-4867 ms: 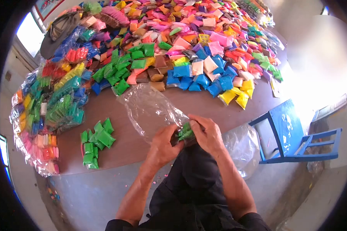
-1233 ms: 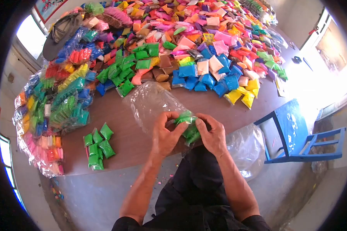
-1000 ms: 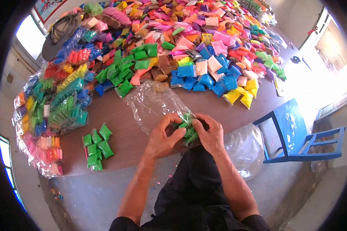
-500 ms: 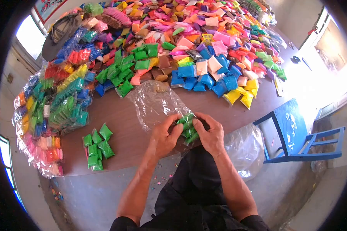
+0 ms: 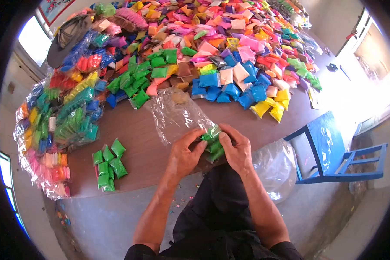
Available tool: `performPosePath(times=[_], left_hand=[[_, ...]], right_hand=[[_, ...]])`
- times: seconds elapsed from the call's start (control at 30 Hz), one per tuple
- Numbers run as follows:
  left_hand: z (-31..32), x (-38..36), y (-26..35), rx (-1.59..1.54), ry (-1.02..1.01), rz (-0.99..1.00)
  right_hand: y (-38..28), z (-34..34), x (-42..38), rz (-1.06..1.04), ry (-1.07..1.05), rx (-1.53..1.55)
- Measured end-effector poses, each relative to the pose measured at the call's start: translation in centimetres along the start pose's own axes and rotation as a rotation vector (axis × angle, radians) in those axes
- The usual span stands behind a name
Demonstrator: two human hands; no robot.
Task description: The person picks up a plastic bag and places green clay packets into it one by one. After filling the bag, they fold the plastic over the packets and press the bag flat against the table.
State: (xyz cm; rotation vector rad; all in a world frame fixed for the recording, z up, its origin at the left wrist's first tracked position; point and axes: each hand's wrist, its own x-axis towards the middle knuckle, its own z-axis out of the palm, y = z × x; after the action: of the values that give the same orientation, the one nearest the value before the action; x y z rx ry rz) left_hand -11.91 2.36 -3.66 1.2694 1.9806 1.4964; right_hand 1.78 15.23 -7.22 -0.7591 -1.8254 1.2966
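Note:
Several small green packets [image 5: 212, 145] sit bunched between my two hands at the table's front edge, inside the lower end of a clear plastic bag [image 5: 180, 115]. My left hand [image 5: 187, 149] is closed on the bunch from the left, thumb and fingers at its side. From the right, my right hand [image 5: 235, 146] grips the same bunch, its thumb lying over the top packets. The bag's loose end stretches away from me across the brown table [image 5: 132, 125]. To the left, a small group of green packets [image 5: 110, 167] lies on the tabletop.
A large heap of coloured packets [image 5: 203, 26] covers the back of the table. Filled clear bags [image 5: 60, 125] are stacked along the left side, with a dark hat [image 5: 69, 39] behind. A blue chair [image 5: 329, 147] and a big clear bag [image 5: 275, 171] stand at the right.
The green packets between my hands have shifted slightly and show more of their surface. Both hands stay in nearly the same place, still gripping the bunch.

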Motion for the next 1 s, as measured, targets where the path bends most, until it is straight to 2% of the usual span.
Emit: performPosePath(times=[0.1,0.23,0.33,0.37,0.47,0.57,0.77,0.87,1.0], left_hand=[[-0.3,-0.2,-0.6,-0.005,-0.011,0.004],[-0.4,-0.1,-0.8,0.038,-0.031,-0.004],[0.0,0.0,-0.3,0.042,-0.012,-0.017],[0.1,0.0,-0.1,0.045,-0.003,-0.020],[0.6,0.1,-1.6,0.086,0.042,0.116],[0.4,0.0,-0.7,0.107,0.018,0.062],[1.1,-0.5,-1.6,0.110,0.081,0.120],[1.2,-0.8,-1.1,0.103,0.079,0.064],[1.0,-0.8,-0.8,0.132,0.043,-0.029]], right_hand=[[0.2,-0.2,0.3,0.070,-0.029,0.008],[-4.4,-2.6,1.9,0.102,-0.246,-0.385],[-3.9,-3.5,3.6,-0.086,-0.261,-0.521],[-3.4,-3.3,3.8,-0.118,-0.253,-0.491],[-1.1,-1.3,4.1,-0.082,-0.297,-0.108],[-1.3,-0.2,3.0,-0.062,-0.279,-0.099],[-0.3,-0.7,2.7,-0.175,-0.334,-0.055],[-0.7,-0.4,2.4,-0.095,-0.322,-0.007],[-1.8,-0.1,2.6,-0.134,-0.324,-0.121]])
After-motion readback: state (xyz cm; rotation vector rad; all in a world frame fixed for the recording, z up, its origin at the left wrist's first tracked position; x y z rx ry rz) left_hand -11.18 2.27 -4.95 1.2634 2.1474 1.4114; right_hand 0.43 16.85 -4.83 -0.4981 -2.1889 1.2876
